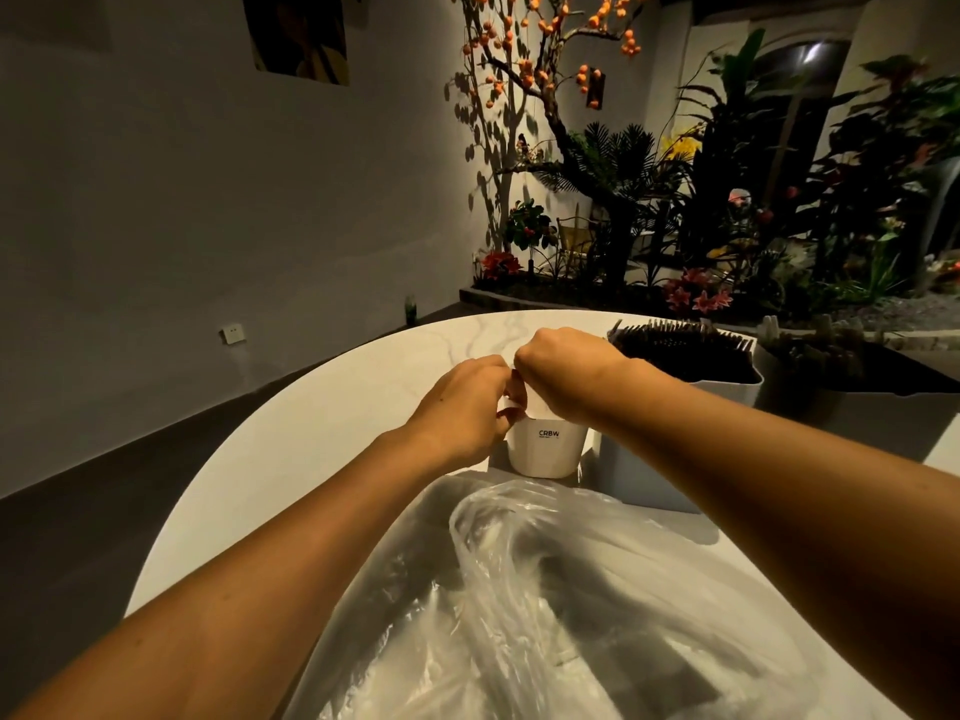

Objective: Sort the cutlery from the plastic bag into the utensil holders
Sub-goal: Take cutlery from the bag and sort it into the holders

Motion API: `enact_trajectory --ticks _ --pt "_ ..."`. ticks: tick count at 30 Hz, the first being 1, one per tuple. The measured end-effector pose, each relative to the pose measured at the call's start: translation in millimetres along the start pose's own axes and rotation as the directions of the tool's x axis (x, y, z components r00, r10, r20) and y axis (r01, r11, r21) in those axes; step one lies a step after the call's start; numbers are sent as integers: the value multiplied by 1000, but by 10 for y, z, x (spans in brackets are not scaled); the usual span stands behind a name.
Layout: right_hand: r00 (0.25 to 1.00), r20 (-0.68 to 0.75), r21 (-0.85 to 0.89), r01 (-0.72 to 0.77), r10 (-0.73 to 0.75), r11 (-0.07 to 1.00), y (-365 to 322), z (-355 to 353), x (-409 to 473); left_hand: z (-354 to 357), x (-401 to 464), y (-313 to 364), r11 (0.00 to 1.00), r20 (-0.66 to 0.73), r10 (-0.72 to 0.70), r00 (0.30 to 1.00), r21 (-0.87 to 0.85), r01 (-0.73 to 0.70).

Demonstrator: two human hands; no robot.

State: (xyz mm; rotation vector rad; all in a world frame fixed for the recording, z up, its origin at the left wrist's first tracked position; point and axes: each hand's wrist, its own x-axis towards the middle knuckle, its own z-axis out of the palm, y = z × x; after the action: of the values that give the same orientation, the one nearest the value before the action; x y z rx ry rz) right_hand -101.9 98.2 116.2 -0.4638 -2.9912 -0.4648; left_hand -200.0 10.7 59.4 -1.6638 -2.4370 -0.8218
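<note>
A small white utensil holder (548, 449) marked CRBW stands on the round white table (322, 423). Both my hands meet just above its rim. My left hand (467, 402) pinches a small white piece at the holder's left rim. My right hand (566, 368) is curled over the holder's top, and what it holds is hidden. The clear plastic bag (545, 589) lies crumpled on the table in front of me, with dark shapes dimly showing inside. A taller white holder (722, 392) at the right is packed with several black utensils (685, 345).
Another holder (831, 356) with pale utensil handles stands at the far right in shadow. Beyond the table are a bed of plants and flowers (701, 293) and a tree with orange fruit (545, 70). A grey wall with a socket (232, 333) is at the left.
</note>
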Motion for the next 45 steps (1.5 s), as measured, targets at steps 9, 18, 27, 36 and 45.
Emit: enact_trajectory --ticks 9,18,27,36,45 --pt "998 4 120 -56 56 991 -127 11 11 -140 -53 -80 1000 55 -1 998 12 1" --pt "992 -66 163 -97 109 982 -29 -107 -152 -230 -115 -72 1000 31 -22 999 9 22" --pt "987 28 382 -154 156 911 -10 -417 -599 -453 -430 403 998 -31 4 1000 -69 -6" --pt "787 615 449 -306 -42 840 -270 -84 -1243 -216 -1140 774 997 555 -6 832 -61 48" --pt "910 402 503 -127 -101 855 -526 355 -1700 -28 -1525 726 941 508 -37 861 307 -141"
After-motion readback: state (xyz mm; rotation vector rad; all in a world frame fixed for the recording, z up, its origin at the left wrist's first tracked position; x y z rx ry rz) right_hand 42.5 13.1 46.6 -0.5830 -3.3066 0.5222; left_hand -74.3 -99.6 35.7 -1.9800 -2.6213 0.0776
